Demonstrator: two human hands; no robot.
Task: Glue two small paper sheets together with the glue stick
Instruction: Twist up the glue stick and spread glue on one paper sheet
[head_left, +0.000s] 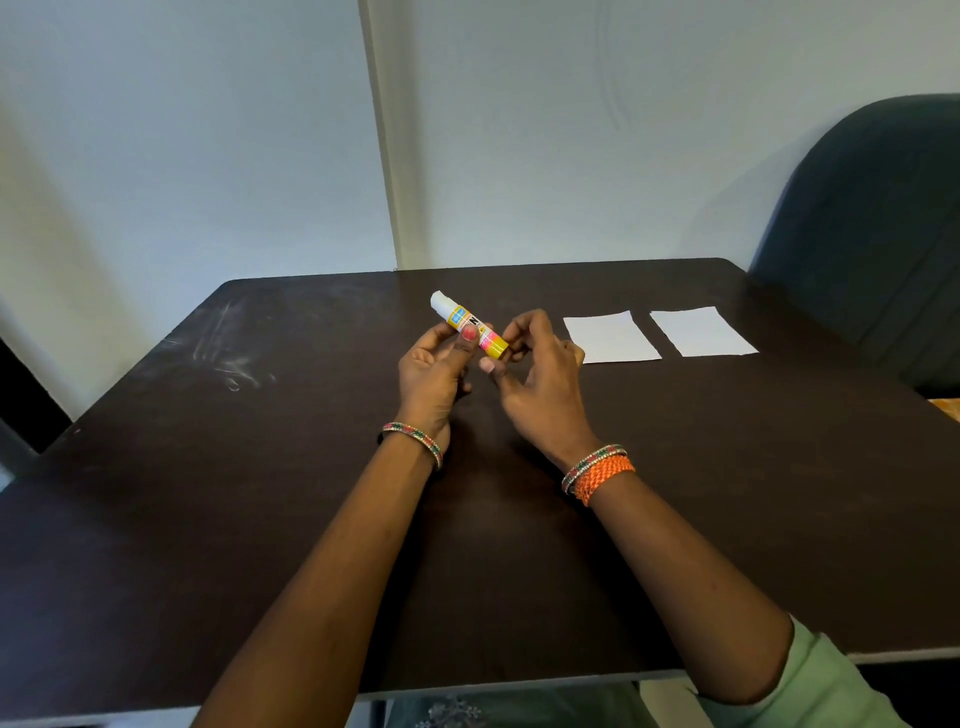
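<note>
Left fingers (457, 345) clamped on one glue stick (470, 326), right fingers (511, 332) pinching its base, two paper sheets (612, 338) beside

Dark table (156, 467), pale walls (208, 130), perhaps a teal chair (872, 218) right

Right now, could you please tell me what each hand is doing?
Left hand: closed around the glue stick.
Right hand: fingertips pinching the glue stick's lower end.
</note>
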